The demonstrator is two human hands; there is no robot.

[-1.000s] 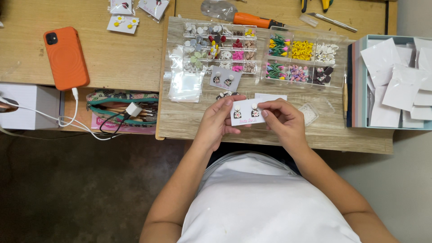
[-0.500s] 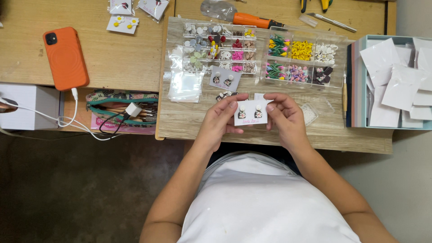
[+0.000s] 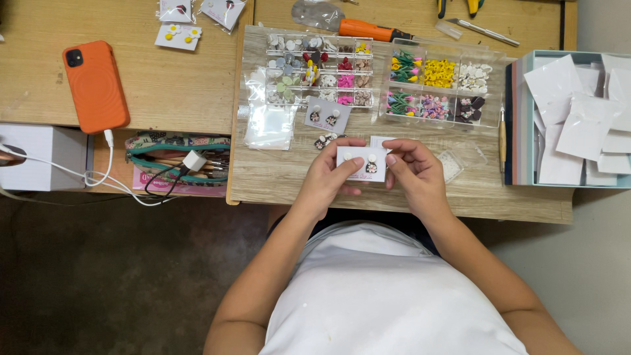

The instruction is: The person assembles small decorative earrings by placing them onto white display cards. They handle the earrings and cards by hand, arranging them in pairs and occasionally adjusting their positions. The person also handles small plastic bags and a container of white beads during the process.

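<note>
Hands (image 3: 378, 172) pinch white earring card (image 3: 362, 164), fingers covering its edges.

Worktop (image 3: 164, 85): matt grained wood. Earring card (image 3: 361, 163): smooth white paper. Bead boxes (image 3: 319, 70): clear glossy plastic. Phone case (image 3: 96, 85), upper left: matt orange rubbery plastic

White earring card (image 3: 362, 163), small dark-and-pale studs on it. Grey card (image 3: 327, 114) with similar dark studs. Phone case (image 3: 96, 86) orange. Screwdriver handle (image 3: 363, 29) orange. Table (image 3: 164, 79) light wood grain. Clear bead boxes (image 3: 319, 70): pink, grey, white, pale green pieces at left; yellow, green, purple, white, black at right (image 3: 439, 87). Pouch (image 3: 174, 163) teal with patterned fabric, pink beneath. Charger cable (image 3: 105, 181) white. Tray (image 3: 522, 118) pale blue, white cards (image 3: 578, 125) inside. Shirt (image 3: 388, 296) white. Daisy studs (image 3: 179, 34) yellow-white.
</note>
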